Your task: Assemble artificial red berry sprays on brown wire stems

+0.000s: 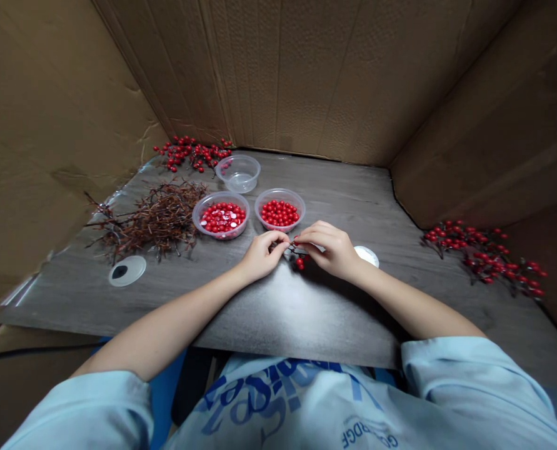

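Between my two hands is a small artificial berry twig [299,263] with red berries hanging toward me. My left hand [262,256] pinches the twig's stem with thumb and forefinger. On the other side, my right hand [329,250] is closed at the twig, its fingertips by a red berry; they partly hide what they grip. Just beyond my hands stands a clear tub of red berries [280,212]. Left of it, another clear tub [220,232] holds red berries mixed with white bits.
A pile of bare brown twigs [159,219] lies at the left, with a round lid [127,271] before it. Behind are an empty clear tub [239,181] and berry sprigs [191,154]. More berry sprigs [484,253] lie right. A white disc [367,255] sits by my right wrist. Cardboard walls [306,75] enclose the table.
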A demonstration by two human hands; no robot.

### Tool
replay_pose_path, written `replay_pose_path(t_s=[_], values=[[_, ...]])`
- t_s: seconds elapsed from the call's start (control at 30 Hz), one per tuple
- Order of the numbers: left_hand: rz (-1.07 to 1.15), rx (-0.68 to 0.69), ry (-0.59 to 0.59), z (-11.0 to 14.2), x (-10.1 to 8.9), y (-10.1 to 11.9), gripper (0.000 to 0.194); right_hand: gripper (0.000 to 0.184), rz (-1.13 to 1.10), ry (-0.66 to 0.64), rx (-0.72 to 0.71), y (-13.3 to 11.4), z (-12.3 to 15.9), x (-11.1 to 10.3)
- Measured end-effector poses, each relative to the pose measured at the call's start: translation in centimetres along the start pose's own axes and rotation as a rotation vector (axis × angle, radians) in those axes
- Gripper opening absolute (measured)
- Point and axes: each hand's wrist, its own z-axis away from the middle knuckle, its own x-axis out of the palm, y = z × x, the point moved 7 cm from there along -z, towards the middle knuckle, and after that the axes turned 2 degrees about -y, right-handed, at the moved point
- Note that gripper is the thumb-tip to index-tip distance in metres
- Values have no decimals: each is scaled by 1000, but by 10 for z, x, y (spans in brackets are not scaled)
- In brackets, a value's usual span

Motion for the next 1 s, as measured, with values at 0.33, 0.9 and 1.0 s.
replay_pose_path(t_s=[0.33,0.9,1.0], values=[[35,-18,-4,0,3,-6,14,15,-2,7,-3,1,1,3],[88,-91,-32,-1,6,-8,13,17,-29,-251,113,13,-47,-25],[75,-100,-34,-2,5,-11,13,16,183,-278,150,33,-64,-12]])
